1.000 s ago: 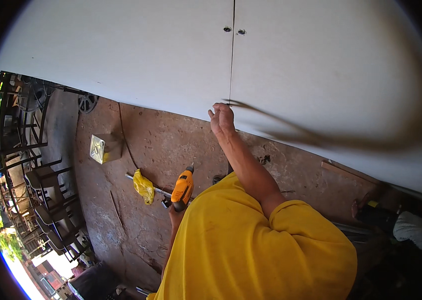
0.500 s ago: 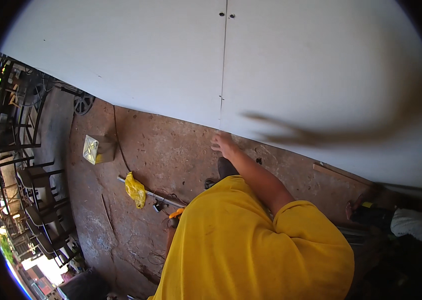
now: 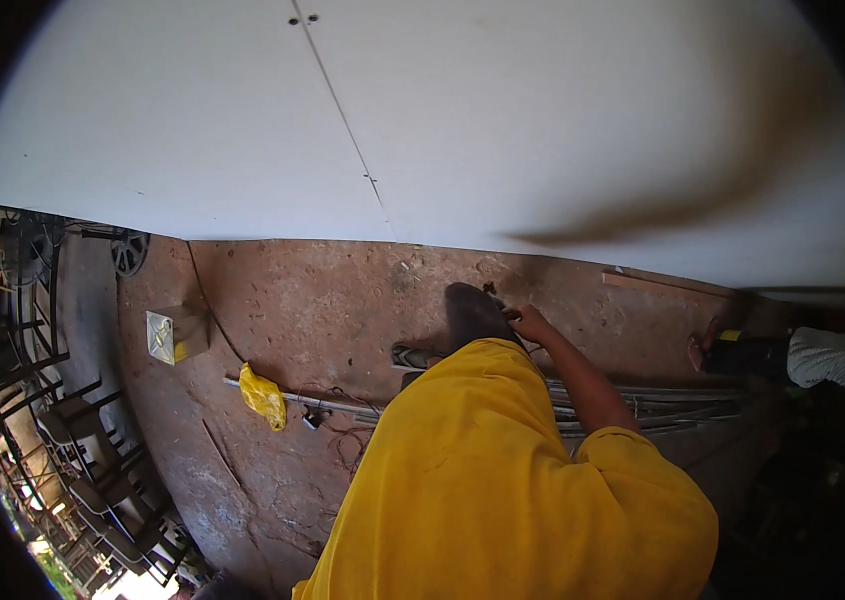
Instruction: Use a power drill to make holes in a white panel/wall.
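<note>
Your right hand (image 3: 533, 322) is reaching down toward the floor (image 3: 343, 290), fingers curled around something small and dark; you cannot tell what it is, or how tightly you are gripping. It is hovering just below the edge of the 2 white panels (image 3: 543, 130), near their seam. Your left hand is hiding behind your yellow shirt (image 3: 483, 480). A yellow bag (image 3: 264, 396) is lying on a thin metal bar (image 3: 343, 403) to your left, with a box (image 3: 175, 334) beyond it.
</note>
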{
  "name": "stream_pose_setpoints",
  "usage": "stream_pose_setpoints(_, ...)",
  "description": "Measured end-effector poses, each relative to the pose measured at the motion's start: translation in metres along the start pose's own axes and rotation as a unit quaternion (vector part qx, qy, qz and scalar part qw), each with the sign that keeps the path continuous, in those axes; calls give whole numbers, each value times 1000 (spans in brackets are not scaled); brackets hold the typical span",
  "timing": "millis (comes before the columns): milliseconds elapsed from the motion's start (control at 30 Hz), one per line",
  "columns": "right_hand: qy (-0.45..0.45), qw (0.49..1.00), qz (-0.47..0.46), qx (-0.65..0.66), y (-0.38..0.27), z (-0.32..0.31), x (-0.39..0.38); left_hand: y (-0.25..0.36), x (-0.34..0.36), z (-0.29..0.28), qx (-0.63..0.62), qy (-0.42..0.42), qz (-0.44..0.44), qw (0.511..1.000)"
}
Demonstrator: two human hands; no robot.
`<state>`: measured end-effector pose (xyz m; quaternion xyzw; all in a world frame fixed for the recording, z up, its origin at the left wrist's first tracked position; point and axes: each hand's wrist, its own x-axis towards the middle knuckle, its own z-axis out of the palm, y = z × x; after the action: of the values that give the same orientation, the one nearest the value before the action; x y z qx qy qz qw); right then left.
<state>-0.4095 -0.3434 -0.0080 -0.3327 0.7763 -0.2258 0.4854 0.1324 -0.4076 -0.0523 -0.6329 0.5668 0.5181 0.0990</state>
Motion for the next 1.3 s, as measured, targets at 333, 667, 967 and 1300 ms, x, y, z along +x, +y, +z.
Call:
stream_pose_setpoints(333,-120,972,-17,-203,77,-76,15,39,-23,47,71,26,-82,994)
stream_pose_setpoints(667,-120,961,-24,-249,174,-179,29,252,-47,84,161,174,-102,966)
stream_pose_setpoints(967,-79,873,148,458,213,-176,57,310,-28,120,167,157,-32,973)
stream_pose_setpoints(1300,7,959,-6,282,132,-155,-23,278,-38,143,216,61,-48,973)
